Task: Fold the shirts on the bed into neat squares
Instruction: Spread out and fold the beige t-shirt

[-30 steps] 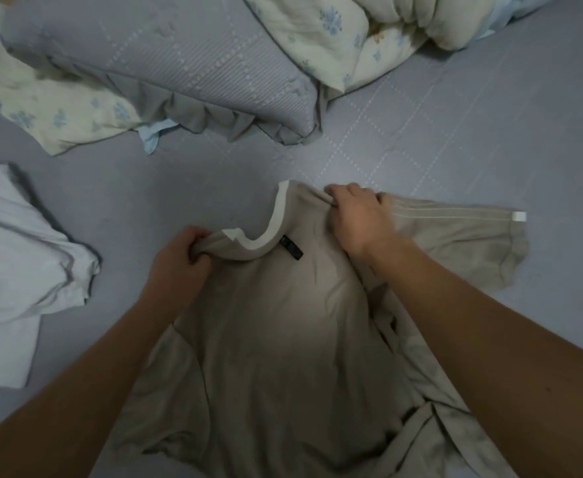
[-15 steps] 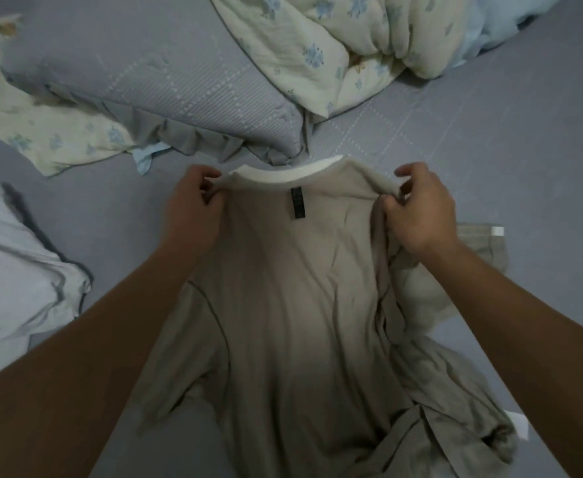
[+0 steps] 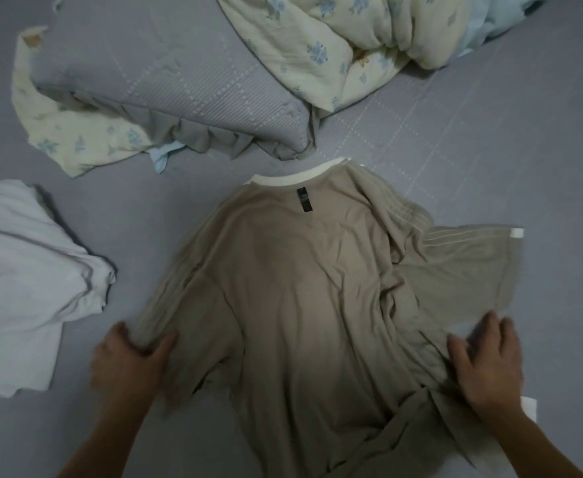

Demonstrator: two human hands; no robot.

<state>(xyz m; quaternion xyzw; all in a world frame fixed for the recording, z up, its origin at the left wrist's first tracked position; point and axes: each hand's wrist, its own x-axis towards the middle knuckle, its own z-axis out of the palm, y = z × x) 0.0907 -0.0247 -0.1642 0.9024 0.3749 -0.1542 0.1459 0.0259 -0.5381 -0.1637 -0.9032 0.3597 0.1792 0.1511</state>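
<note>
Shirt in work: we see a beige shirt lying on the grey bed, centre of view, back side up, wrinkled, not yet folded.
Collar: its cream collar points away from us, close to the frilled edge of the grey pillow; a small black label sits just below the collar.
Sleeves: the right sleeve lies spread out to the side, with pale stripes and a white tab at its cuff; the left sleeve runs down toward us, bunched at its end.
Left hand: our left hand holds the end of the left sleeve; its grip is curled round the cloth, thumb on one side and fingers on the other.
Right hand: our right hand lies on the shirt's right edge below the spread sleeve; its grip is spread, fingers fairly straight, pressing on the fabric. The hand is blurred, so we cannot tell finer contact.
Second shirt: a white shirt with grey trim lies crumpled on the bed at the left, apart from the beige one.
Bedding: a floral quilt is heaped at the top of the view, partly over the pillow; a strip of floral cloth shows under the pillow's left side.
Small item: a white scrap peeks out beside our right wrist; we cannot tell what it is.
</note>
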